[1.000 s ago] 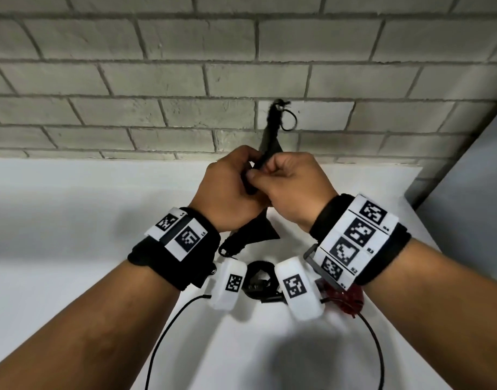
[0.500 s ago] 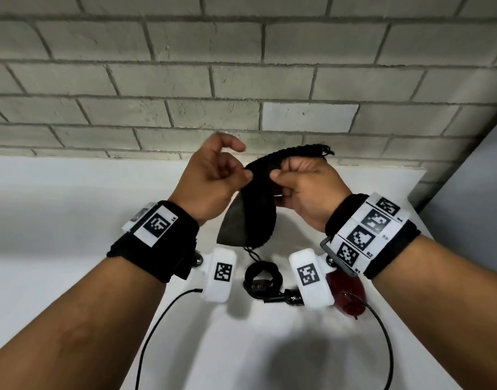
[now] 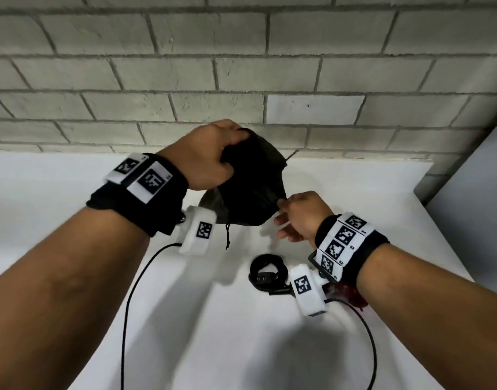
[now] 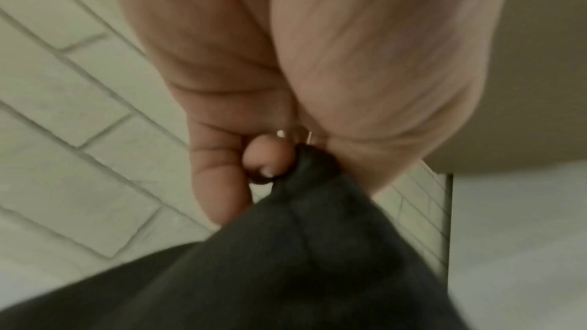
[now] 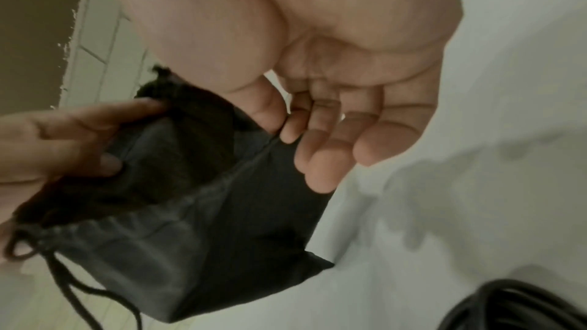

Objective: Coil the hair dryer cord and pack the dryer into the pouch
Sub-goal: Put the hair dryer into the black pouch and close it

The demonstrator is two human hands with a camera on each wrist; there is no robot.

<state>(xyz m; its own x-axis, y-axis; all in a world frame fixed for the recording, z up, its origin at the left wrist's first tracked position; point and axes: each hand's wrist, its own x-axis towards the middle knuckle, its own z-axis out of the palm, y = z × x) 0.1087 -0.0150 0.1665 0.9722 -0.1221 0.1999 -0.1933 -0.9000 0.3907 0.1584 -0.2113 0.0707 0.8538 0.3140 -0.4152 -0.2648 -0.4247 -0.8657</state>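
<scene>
Left hand (image 3: 206, 159): raised above the white table (image 3: 72, 206), its fingers curled over the top edge of the black pouch (image 3: 253, 187); in the left wrist view the fingertips (image 4: 263, 159) bunch a fold of the dark fabric against the palm.
Right hand (image 3: 303, 215): lower and nearer the person, thumb and forefinger pinching the pouch's side edge; the other fingers (image 5: 374, 139) lie loosely bent beside the pinch and hold nothing.
Pouch: hangs in the air between the two hands, its mouth pulled apart between the left fingers and the right pinch (the right wrist view shows the dark inside).
Drawstring (image 3: 227, 235): dangles from the pouch just below the left fingers, with a loop and loose ends also in the right wrist view (image 5: 66, 282).
Coiled cord (image 3: 267, 273): a black ring lying on the table below the right fingers, apart from them.
Hair dryer (image 3: 351, 296): only a dark red part shows, on the table under the right wrist, behind the coil; the rest is hidden.
Behind the fingers: a grey brick wall (image 3: 241, 66) at the table's far edge.
</scene>
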